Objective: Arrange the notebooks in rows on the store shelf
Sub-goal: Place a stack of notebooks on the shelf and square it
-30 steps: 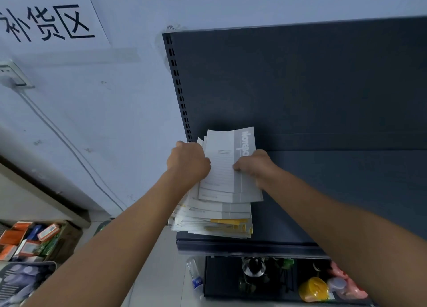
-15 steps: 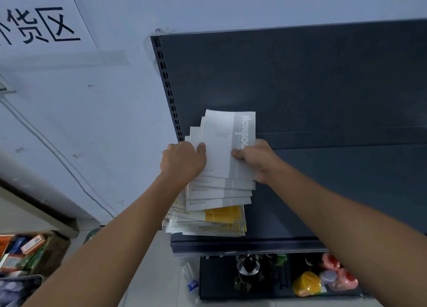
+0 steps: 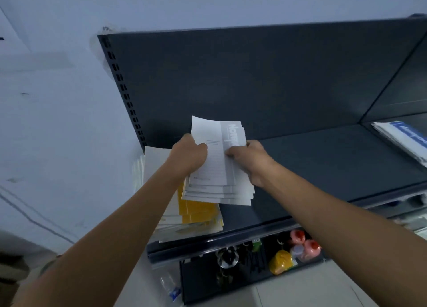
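Left hand (image 3: pixel 188 155): closed around the left edge of a bundle of white notebooks (image 3: pixel 217 165), thumb on the top cover, fingers hidden beneath.
Right hand (image 3: pixel 250 160): closed on the right edge of the same bundle, fingertips pressing on the grey band of the top cover.
Grip state: both hands clamp the bundle between them; neither is open.
Bundle of white notebooks: several thin ruled-cover notebooks, fanned slightly so that their lower edges step out one below another. The top one has a grey strip with white lettering along its right side. The bundle is tilted, its far end raised toward the shelf's back panel (image 3: pixel 242 75).
Position of bundle: over the left part of the dark store shelf (image 3: pixel 323 168), partly above the remaining pile; whether it touches the shelf cannot be told.
Remaining pile (image 3: pixel 196 216): white and yellow notebooks lying flat at the shelf's left end, loosely stacked, their edges reaching the shelf's front lip.
Blue-and-white notebooks (image 3: pixel 404 140): lying on the neighbouring shelf section at far right, well apart from the hands.
Lower shelf: yellow and pink objects (image 3: pixel 293 249), blurred, beneath the front lip.
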Motion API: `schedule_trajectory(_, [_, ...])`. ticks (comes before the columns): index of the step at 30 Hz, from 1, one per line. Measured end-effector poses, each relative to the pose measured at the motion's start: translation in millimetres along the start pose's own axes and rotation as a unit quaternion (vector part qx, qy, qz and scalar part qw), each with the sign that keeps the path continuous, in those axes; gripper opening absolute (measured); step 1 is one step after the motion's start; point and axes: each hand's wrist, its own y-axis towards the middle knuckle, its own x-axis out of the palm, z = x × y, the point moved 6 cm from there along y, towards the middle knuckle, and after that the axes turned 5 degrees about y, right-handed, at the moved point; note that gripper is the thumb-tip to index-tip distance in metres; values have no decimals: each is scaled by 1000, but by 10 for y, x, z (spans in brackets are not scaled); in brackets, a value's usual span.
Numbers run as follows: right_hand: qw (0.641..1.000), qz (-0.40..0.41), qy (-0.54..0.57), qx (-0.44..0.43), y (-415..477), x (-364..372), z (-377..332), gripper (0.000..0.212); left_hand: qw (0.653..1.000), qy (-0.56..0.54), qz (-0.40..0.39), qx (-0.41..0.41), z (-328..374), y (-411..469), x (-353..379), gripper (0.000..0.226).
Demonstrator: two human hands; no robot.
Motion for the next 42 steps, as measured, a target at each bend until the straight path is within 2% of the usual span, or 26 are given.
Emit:
schedule_trajectory(2, [998,66,-9,-14,-21,-246,78,26,996,82,-1,39,161,-49,227,32])
schedule_trajectory(5, [980,127,-150,-41,-126,-656,110,17,983,161,9,87,465,-168,546,39])
schedule_trajectory(8, [948,163,-271,-43,-217,-1099,79,29,970,216,10,111,815,-264,826,35])
schedule_trajectory(11, [933,186,-305,-50,-281,-1594,10,34,954,268,11,134,1233,-311,1133,25])
schedule_trajectory(24, [911,250,-327,-37,-185,-4270,145,32,943,275,-22,188,3110,-554,3054,33])
schedule_trajectory(38, [918,288,-271,-6,18,-6181,363,13,918,294,-105,245,4470,-395,4701,27])
schedule_trajectory(42, [915,309,-259,3,192,-6745,267,19,910,286,-118,275,4920,-199,5150,28])
